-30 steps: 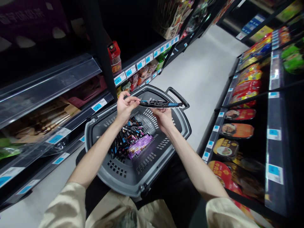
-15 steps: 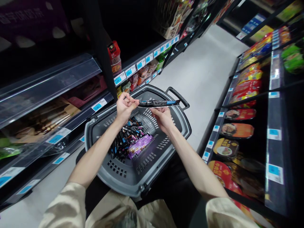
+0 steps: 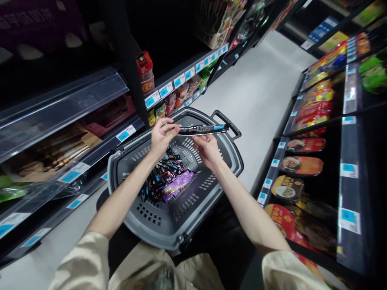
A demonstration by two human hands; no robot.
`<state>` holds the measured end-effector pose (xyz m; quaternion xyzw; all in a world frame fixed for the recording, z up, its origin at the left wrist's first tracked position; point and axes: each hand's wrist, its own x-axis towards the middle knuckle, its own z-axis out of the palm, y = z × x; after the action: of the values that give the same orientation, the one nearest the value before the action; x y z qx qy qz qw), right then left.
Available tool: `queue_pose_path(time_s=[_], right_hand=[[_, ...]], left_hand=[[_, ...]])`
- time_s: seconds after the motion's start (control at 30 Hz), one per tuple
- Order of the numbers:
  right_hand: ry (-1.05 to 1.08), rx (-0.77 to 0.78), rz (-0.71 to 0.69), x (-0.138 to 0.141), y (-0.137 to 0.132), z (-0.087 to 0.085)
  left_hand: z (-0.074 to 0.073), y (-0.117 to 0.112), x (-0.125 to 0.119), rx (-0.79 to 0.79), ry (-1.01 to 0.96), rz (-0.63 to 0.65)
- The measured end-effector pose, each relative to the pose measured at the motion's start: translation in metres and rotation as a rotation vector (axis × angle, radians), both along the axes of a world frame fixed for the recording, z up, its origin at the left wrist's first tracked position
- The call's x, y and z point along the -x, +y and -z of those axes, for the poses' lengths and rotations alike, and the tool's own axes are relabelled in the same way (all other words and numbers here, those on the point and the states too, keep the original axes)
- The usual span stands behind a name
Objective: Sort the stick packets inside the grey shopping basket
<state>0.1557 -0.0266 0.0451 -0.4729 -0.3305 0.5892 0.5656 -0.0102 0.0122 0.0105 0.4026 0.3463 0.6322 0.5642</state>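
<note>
print on the flat packet [image 3: 202,129] is too small to read; shelf labels [image 3: 165,90] likewise.

1 head-worn camera looks forward and down, close over the basket [image 3: 169,233], along the aisle floor [image 3: 260,80].

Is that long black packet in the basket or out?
Out: left hand and right hand hold the packet level above the basket.

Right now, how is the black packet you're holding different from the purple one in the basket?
The black packet is dark with a blue end; the purple packet is bright purple. The black packet is held in the air by the left hand and right hand; the purple packet lies in the grey basket by a heap of dark packets. Both are long and thin.
</note>
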Motion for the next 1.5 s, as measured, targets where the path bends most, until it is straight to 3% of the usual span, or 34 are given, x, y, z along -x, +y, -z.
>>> queue_pose_path(time_s=[0.2, 0.9, 1.27, 1.5], right_hand=[[-0.061, 0.024, -0.049, 0.000, -0.002, 0.004], [-0.185, 0.071, -0.039, 0.002, -0.004, 0.008], [-0.146, 0.006, 0.013, 0.001, 0.001, 0.006], [-0.083, 0.033, 0.017, 0.001, 0.000, 0.006]], left_hand=[[0.003, 0.000, 0.000, 0.077, -0.072, -0.052], [0.006, 0.003, 0.001, 0.022, -0.038, -0.159], [0.003, -0.001, -0.001, 0.057, -0.044, -0.001], [0.001, -0.003, 0.000, 0.095, -0.027, 0.008]])
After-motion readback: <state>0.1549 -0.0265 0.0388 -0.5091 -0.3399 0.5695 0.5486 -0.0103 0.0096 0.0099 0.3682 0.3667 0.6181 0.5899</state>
